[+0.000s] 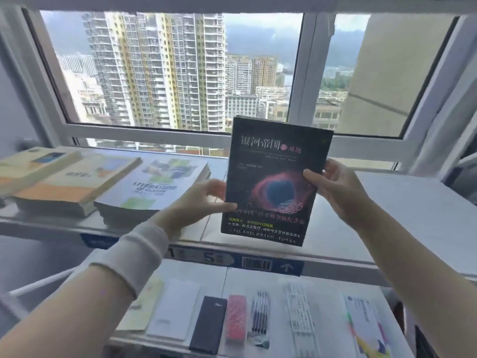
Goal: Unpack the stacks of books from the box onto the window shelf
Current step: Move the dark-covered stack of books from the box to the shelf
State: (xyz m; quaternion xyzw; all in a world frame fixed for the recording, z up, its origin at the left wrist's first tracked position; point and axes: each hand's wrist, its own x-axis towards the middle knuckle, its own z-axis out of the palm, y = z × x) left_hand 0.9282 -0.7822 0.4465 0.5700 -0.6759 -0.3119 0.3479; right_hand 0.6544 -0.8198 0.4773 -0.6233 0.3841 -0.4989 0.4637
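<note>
Nearest the viewer, below the black book [277, 182], a white surface [322, 282] holds a row of small items: a dark navy case [208, 324], a pink eraser-like block [236, 316], a pack of pens [260, 317] and pale notepads [174, 310]. Above them, both hands hold the black book upright, cover facing the viewer, showing a red nebula and Chinese lettering. The left hand [198, 202], with a white wristband [136, 257], pinches the book's left edge; the right hand [335, 187] clasps its right edge. Left of the book, three stacks of paperbacks [144, 192] lie flat on the window shelf [402, 202]. Behind the book, the window [160, 71] shows tall apartment towers.
</note>
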